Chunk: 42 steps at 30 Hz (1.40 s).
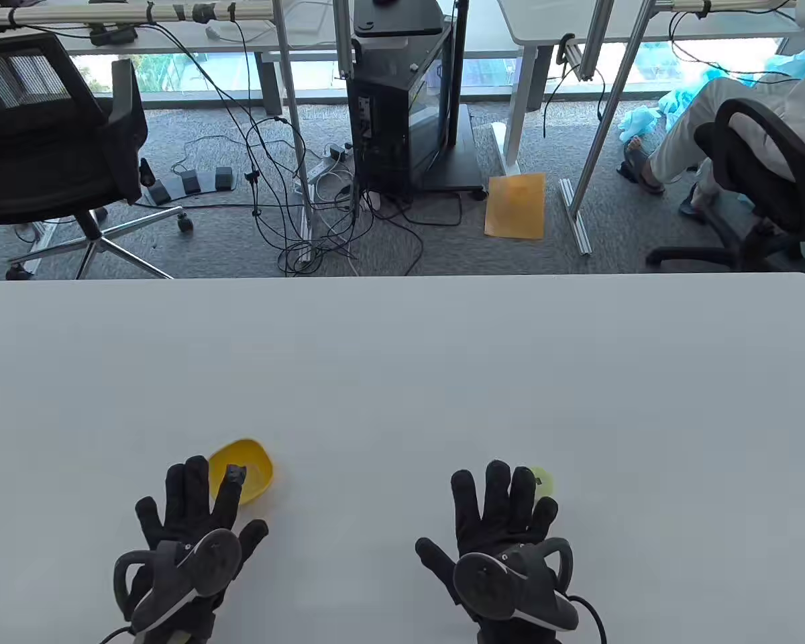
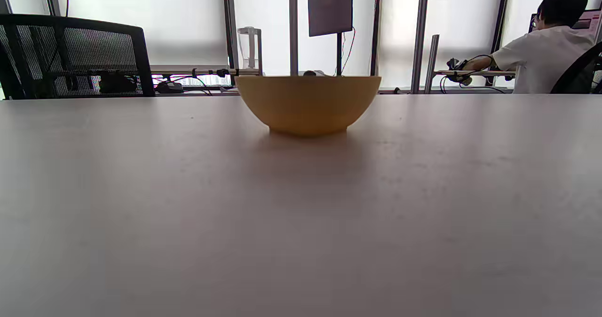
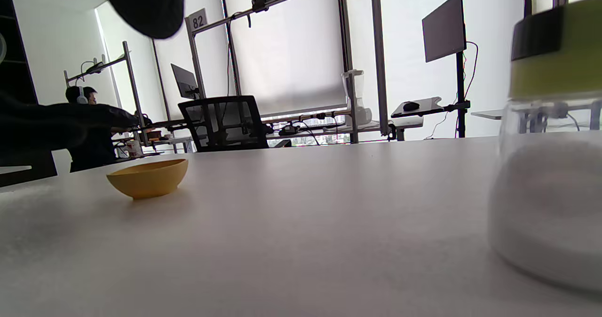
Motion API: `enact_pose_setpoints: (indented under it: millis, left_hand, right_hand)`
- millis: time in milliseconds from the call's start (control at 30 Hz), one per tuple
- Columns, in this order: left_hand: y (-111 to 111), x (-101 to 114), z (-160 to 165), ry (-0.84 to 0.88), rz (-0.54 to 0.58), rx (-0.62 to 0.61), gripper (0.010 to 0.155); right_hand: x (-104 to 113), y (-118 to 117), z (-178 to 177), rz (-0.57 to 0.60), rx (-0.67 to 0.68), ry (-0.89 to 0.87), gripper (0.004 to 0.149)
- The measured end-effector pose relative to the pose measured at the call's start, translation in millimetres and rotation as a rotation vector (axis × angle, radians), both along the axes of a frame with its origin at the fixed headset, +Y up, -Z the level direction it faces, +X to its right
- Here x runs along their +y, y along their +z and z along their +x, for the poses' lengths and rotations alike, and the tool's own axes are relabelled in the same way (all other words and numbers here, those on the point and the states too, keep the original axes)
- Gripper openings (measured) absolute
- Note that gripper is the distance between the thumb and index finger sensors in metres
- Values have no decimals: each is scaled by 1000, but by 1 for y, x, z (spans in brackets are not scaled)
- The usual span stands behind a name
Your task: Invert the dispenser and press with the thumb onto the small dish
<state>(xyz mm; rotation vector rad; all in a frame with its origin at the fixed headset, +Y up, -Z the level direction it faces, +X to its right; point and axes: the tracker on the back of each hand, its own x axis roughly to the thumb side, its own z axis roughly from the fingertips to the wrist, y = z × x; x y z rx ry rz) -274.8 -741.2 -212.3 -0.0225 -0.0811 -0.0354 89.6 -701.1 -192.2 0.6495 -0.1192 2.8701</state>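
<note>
**Reach for the dispenser first**

Both hands lie flat, fingers spread, holding nothing. The right hand should grasp the clear, green-capped powder dispenser, lower right beyond its fingertips, before tipping it over the small yellow plastic dish, lower left by the left hand.

Matt yellow dish, clear-walled dispenser

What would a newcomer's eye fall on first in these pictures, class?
Probably the two black-gloved hands spread flat on the white table near its front edge: the left hand and the right hand. Next, the yellow dish just beyond the left fingers. Last, the clear dispenser with white contents, standing upright beyond the right fingers, not yet grasped.
</note>
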Motion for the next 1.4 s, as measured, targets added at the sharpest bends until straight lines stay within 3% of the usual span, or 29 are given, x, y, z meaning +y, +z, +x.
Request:
enact_pose_setpoints:
  millis: [367,733,900,1400]
  left_hand:
    - [1,0,-2,-16,-15,21,80]
    - [-7,-8,-9,-68,-153,113,80]
    - [-12,-14,-5,-82,-165,139,76]
    - [-33,-25,-7,-64,-81,186,57]
  right_hand:
    - [4,3,-2,21,6,-5,95]
    - [5,2,2,26,-16,-24,95]
    - [5,2,3,20,-18,-21,94]
    - [5,0,6,22,-15,-43,93]
